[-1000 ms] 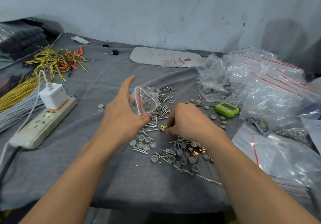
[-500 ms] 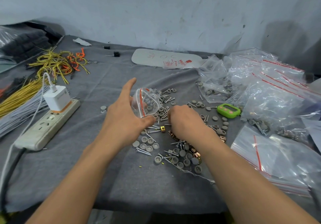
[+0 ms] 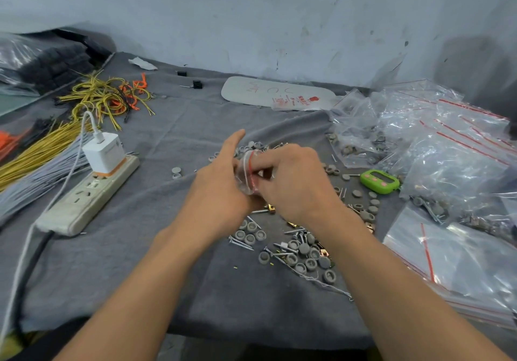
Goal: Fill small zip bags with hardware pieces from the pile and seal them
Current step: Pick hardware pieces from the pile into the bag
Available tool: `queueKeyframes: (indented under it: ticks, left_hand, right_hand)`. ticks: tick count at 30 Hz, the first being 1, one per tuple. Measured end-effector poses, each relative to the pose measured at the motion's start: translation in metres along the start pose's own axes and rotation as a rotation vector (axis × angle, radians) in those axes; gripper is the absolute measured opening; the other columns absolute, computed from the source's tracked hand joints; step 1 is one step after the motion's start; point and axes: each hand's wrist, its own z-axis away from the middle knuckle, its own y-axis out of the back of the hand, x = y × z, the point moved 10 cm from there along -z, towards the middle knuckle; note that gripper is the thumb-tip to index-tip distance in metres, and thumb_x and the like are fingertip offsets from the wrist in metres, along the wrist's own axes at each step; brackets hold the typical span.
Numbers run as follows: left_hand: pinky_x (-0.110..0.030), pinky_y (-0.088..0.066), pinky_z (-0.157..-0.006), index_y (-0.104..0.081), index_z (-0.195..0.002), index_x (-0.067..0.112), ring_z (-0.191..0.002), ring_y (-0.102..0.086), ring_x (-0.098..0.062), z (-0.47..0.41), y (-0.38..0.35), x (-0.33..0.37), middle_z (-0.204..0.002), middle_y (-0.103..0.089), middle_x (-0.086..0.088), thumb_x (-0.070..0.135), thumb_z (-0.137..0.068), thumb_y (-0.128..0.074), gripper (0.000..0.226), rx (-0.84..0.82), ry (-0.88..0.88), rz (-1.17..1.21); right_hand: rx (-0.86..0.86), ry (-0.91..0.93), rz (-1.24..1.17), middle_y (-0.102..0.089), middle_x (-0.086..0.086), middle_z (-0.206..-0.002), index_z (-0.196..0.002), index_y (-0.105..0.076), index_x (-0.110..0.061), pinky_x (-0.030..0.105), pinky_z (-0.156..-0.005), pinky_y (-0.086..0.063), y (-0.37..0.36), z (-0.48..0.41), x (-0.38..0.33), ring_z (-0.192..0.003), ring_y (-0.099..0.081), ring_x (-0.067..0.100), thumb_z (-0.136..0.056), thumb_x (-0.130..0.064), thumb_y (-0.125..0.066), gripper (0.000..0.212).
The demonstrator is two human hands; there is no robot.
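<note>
Half a second ago our right hand (image 3: 293,184) was down on the pile (image 3: 302,251); now it is up at the mouth of the small zip bag (image 3: 246,176), which our left hand (image 3: 221,190) grips above the tabletop (image 3: 195,290), forefinger sticking straight out. The right fingers are curled at the red strip; we cannot tell whether they pinch a piece or the bag's lip. We judge another piece is going in, so filling goes on and sealing is not yet done. Bare cloth lies toward the near edge and between our hands and the power strip (image 3: 92,195) on the left. The right is crowded: a green timer (image 3: 379,181), filled bags (image 3: 447,150) and flat empty bags (image 3: 461,262).
</note>
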Motion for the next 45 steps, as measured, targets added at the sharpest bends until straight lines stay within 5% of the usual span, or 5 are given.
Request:
queueKeyframes:
  ticks: [6,12,28,37,45]
  left_hand:
    - [-0.014,-0.04,-0.07,-0.03,-0.149,0.05,-0.087,-0.063,0.003,-0.001,0.022,-0.008,-0.086,-0.069,0.017,0.026,-0.066,-0.089,0.105,0.109,0.072,0.097]
    - [-0.024,-0.05,-0.079,-0.032,-0.15,0.046,-0.083,-0.065,0.002,-0.002,0.03,-0.01,-0.087,-0.071,0.014,0.023,-0.066,-0.088,0.103,0.136,0.099,0.162]
    - [-0.022,-0.044,-0.07,-0.029,-0.151,0.048,-0.08,-0.063,0.001,0.001,0.021,-0.004,-0.088,-0.071,0.014,0.023,-0.07,-0.085,0.102,0.093,0.088,0.095]
    - [-0.022,-0.042,-0.071,-0.028,-0.151,0.046,-0.089,-0.063,-0.001,0.002,0.014,0.001,-0.084,-0.07,0.019,0.024,-0.069,-0.085,0.103,0.072,0.043,0.043]
    - [0.004,-0.034,-0.071,-0.03,-0.151,0.046,-0.089,-0.06,0.01,0.004,0.005,0.006,-0.097,-0.071,0.018,0.019,-0.069,-0.084,0.101,0.008,-0.003,0.031]
  right_hand:
    - [0.302,-0.342,-0.099,-0.071,-0.03,-0.071,-0.081,-0.082,-0.034,0.009,-0.067,-0.051,0.046,0.011,0.057,-0.069,-0.067,-0.01,-0.084,-0.017,-0.074,0.019]
    - [-0.432,-0.386,0.239,-0.075,-0.008,-0.077,-0.084,-0.08,-0.032,0.03,-0.079,-0.06,-0.038,0.039,0.055,-0.076,-0.07,0.013,-0.079,-0.031,-0.078,0.005]
    - [-0.536,-0.246,0.285,-0.069,0.0,-0.079,-0.074,-0.06,-0.021,0.036,-0.077,-0.059,-0.071,0.043,0.032,-0.081,-0.067,0.027,-0.074,-0.015,-0.066,0.008]
    - [0.181,-0.448,0.032,-0.071,-0.014,-0.069,-0.073,-0.07,-0.028,0.03,-0.072,-0.059,0.025,0.025,0.061,-0.071,-0.069,0.006,-0.08,-0.022,-0.079,0.012]
    - [0.02,-0.29,-0.228,-0.076,-0.011,-0.072,-0.087,-0.082,-0.032,0.031,-0.072,-0.058,-0.009,0.006,0.025,-0.073,-0.073,0.007,-0.079,-0.024,-0.08,0.012]
